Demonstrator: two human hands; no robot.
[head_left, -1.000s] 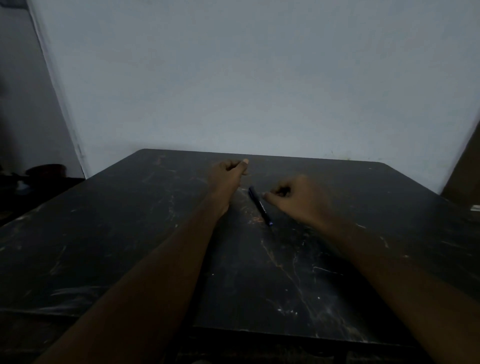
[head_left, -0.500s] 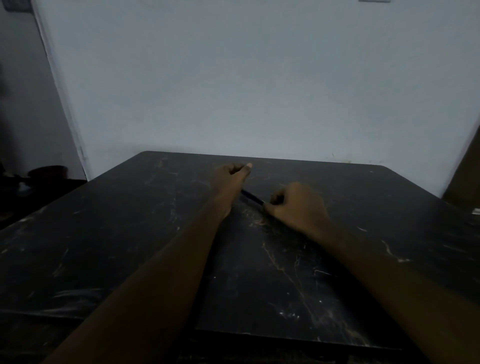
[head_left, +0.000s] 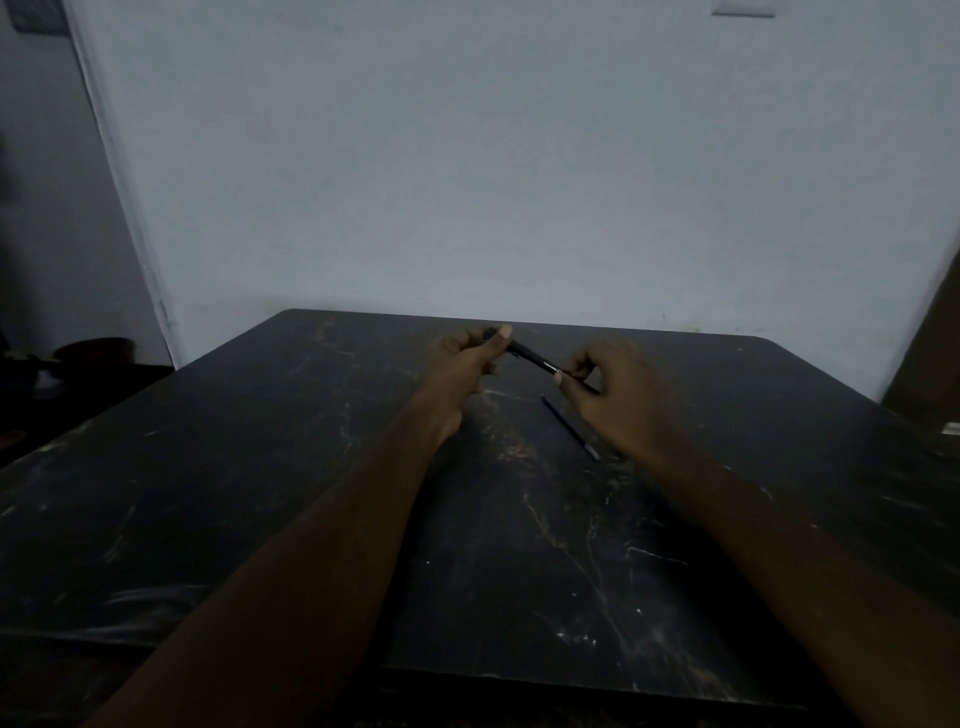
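Both hands grip pen (head_left: 530, 357) above desk (head_left: 260, 467): left hand (head_left: 462, 358) pinches far end, right hand (head_left: 618, 387) near tip; refill (head_left: 569, 427) lies below right hand.

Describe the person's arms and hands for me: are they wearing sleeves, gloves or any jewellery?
Nothing worn shows. The left hand and right hand have no gloves, and no ring, watch or bracelet shows in the dim light. The left forearm and right forearm are uncovered; no sleeve reaches into view.
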